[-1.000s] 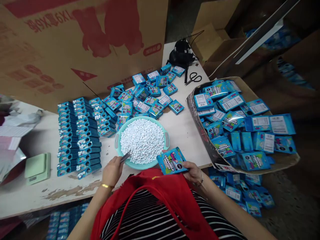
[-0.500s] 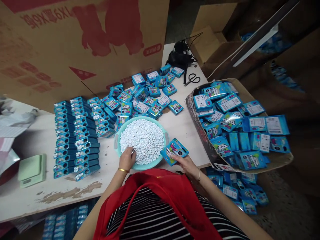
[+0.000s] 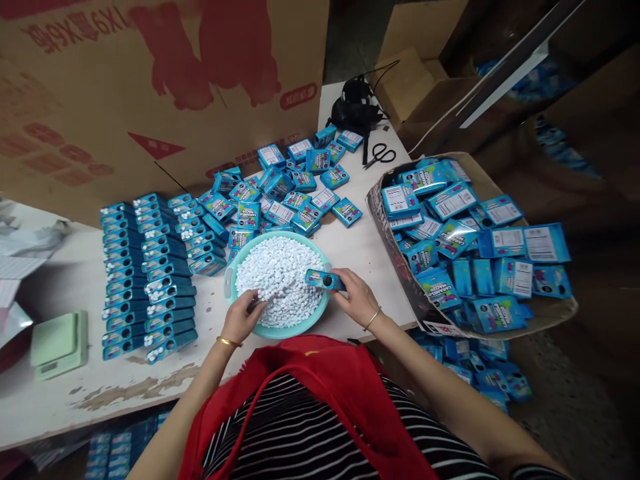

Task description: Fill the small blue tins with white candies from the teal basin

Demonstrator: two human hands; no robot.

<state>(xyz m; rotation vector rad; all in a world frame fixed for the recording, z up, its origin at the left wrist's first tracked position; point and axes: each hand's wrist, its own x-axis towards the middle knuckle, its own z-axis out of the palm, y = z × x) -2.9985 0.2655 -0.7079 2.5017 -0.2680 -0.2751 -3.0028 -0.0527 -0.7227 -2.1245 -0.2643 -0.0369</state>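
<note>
Over the basin point(image 3: 229, 283) of white pellets point(image 3: 280, 273), the right hand point(image 3: 357, 298) clamps a blue box point(image 3: 324, 280), long axis level, pointing left toward the left hand point(image 3: 241, 319), cupped in the pellets.

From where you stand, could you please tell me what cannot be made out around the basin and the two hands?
- Head view: whether the left hand grips any white pieces; its fingers hide them.
- Head view: print on the small blue box in the right hand; too small.
- Head view: the basin floor, hidden under the pieces.
- Head view: the green scale display; blurred.
</note>
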